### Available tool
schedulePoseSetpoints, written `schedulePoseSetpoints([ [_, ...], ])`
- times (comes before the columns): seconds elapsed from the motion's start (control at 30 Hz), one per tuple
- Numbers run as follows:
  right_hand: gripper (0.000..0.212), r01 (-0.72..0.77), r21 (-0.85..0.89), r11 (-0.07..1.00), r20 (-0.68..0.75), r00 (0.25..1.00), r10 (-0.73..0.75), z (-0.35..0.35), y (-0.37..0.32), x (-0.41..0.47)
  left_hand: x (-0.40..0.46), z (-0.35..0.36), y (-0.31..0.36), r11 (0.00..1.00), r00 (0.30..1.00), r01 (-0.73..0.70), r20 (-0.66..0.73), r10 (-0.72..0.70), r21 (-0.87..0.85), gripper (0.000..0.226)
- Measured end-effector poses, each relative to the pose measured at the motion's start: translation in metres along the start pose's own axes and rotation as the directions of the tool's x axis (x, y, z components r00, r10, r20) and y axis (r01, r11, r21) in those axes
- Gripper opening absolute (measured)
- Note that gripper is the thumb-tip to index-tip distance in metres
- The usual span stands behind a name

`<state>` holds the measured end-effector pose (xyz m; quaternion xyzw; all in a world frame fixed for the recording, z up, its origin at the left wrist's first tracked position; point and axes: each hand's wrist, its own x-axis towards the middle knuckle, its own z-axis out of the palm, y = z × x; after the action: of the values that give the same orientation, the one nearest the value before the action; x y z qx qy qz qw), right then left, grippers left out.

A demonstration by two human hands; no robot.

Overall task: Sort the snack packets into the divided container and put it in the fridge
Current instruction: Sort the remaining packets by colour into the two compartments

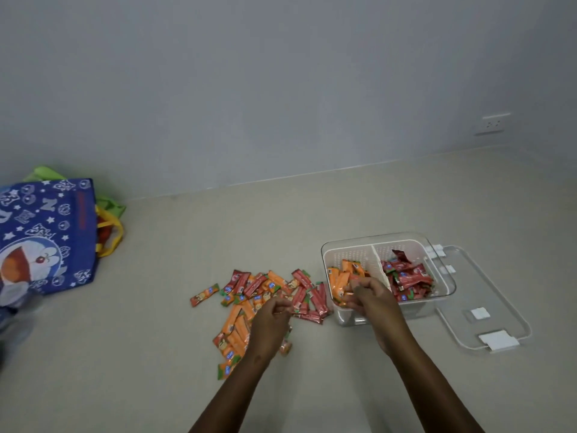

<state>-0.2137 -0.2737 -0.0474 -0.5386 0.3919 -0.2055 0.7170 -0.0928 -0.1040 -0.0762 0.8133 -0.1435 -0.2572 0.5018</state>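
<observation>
A clear divided container [346,318] stands on the floor, with orange packets [342,276] in its left half and red packets [409,281] in its right half. My right hand [371,296] is over the left half, fingers closed around an orange packet at the rim. A loose pile of red and orange snack packets [265,292] lies on the floor to the container's left. My left hand [271,320] rests over that pile, fingers curled and pinching at a red packet; the grip is partly hidden.
The container's clear lid [487,307] with white clips lies flat to the right. A blue printed tote bag [46,242] with yellow handles stands at the far left, a green bag behind it. The grey wall carries a socket [491,124].
</observation>
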Motion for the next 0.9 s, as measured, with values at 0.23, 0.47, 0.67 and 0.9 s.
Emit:
schedulePoseSetpoints([
  [0.23,0.011,0.006,-0.381,0.924,0.134,0.990,0.048,0.075,0.052,-0.008,-0.002,-0.067,-0.062,0.993,0.992,0.110,-0.065,-0.112,-0.037,0.008],
  [0.47,0.022,0.207,-0.852,0.481,0.192,0.978,-0.080,0.116,0.102,0.031,0.006,-0.091,-0.087,0.991,0.992,0.129,-0.021,-0.128,0.021,0.019],
  [0.67,0.034,0.351,-0.886,0.302,0.352,0.934,-0.054,0.115,0.131,0.087,0.029,-0.083,-0.102,0.991,0.993,0.070,0.083,-0.080,0.112,0.021],
  [0.9,0.023,0.422,-0.902,0.091,0.423,0.906,-0.009,0.121,0.118,0.103,0.063,-0.049,-0.094,0.944,0.980,-0.136,0.179,0.084,0.302,0.022],
])
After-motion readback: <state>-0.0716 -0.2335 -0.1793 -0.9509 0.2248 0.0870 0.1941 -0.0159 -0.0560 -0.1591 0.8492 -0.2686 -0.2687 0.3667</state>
